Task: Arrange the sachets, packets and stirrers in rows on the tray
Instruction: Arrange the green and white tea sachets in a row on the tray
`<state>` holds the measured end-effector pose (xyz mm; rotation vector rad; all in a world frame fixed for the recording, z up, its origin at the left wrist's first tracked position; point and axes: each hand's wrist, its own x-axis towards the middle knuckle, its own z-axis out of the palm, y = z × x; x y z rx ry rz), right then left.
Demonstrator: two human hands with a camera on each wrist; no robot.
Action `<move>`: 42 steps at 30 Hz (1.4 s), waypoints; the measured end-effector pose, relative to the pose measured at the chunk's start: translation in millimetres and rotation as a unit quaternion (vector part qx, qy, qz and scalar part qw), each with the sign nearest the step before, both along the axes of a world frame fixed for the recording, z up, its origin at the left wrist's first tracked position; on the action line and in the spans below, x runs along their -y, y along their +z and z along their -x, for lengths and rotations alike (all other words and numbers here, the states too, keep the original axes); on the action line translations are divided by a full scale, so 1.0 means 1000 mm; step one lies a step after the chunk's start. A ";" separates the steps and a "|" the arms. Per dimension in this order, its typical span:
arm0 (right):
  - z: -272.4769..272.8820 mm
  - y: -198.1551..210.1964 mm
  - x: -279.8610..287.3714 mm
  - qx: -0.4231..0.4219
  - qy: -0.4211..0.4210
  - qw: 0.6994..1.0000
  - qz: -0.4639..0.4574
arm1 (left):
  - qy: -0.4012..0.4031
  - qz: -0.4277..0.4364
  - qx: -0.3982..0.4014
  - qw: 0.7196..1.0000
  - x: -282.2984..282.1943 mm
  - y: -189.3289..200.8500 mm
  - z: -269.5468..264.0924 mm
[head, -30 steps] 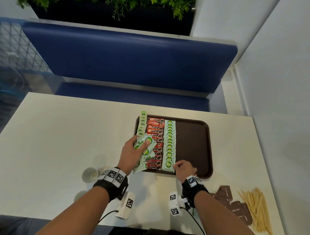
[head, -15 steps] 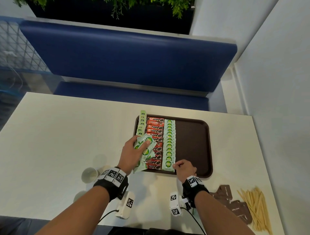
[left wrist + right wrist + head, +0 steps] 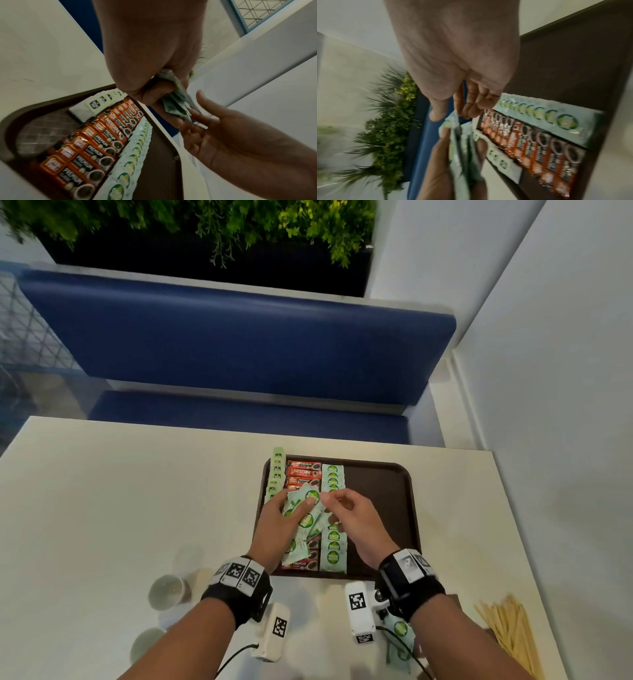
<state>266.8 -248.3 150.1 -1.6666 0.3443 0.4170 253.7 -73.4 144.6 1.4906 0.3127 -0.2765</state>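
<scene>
A brown tray holds three rows at its left: pale green packets, red coffee sachets and green-white sachets. Above the red row, my left hand grips a fanned bunch of green-white sachets, thumb on top. My right hand hovers beside it. Its thumb and loosely curled fingers are at the bunch's top right edge, still a little apart. From the left wrist, the bunch sticks out of my fist towards the right hand's fingertips. The right wrist view is blurred.
Wooden stirrers lie in a heap at the table's near right. One green-white sachet lies on the table under my right wrist. Two paper cups stand near left. The tray's right half is bare. A blue bench runs behind the table.
My right hand has lifted from the near end of the green-white row and moved up and left to the bunch. The left hand keeps its grip over the tray.
</scene>
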 end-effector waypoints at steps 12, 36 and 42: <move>-0.031 0.010 0.025 -0.005 -0.070 0.995 -0.071 | 0.021 0.039 0.008 0.999 0.012 0.009 -0.027; -0.144 -0.106 0.062 -0.057 -0.090 0.981 0.165 | 0.070 -0.050 -0.058 0.995 -0.007 -0.035 -0.036; -0.183 -0.155 0.059 -0.064 -0.028 0.954 0.292 | 0.087 -0.038 -0.083 0.992 -0.016 -0.038 -0.037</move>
